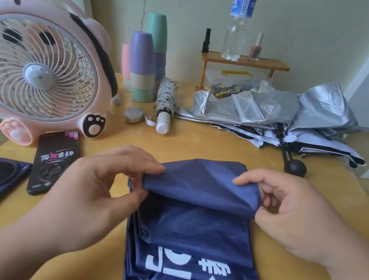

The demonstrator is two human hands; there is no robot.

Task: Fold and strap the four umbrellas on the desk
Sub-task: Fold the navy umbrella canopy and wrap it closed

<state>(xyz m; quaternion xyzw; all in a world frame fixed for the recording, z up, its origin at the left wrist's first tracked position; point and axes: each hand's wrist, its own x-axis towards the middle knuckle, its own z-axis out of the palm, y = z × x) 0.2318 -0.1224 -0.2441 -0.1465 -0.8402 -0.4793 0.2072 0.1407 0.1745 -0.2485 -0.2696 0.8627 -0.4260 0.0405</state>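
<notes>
Navy umbrella (194, 234): flat on the table (202, 143) right before me, long axis running 12 to 6 o'clock, white lettering toward 6.
Left hand (109, 176): at 9 o'clock of the canopy's far end, fingers (140, 164) and thumb pinching a raised fabric panel.
Right hand (288, 213): at 3 o'clock, fingers (252, 180) pinching the same panel's opposite edge.
Deciding relation: the panel stretches crosswise between both hands, square to the long axis. Neither hand is nearer, so I judge the fold needs both moving together.
Silver umbrella (281, 109): sprawled loose at 1 o'clock, not yet folded.
Small umbrella (165, 102): rolled, at 12 o'clock.
</notes>
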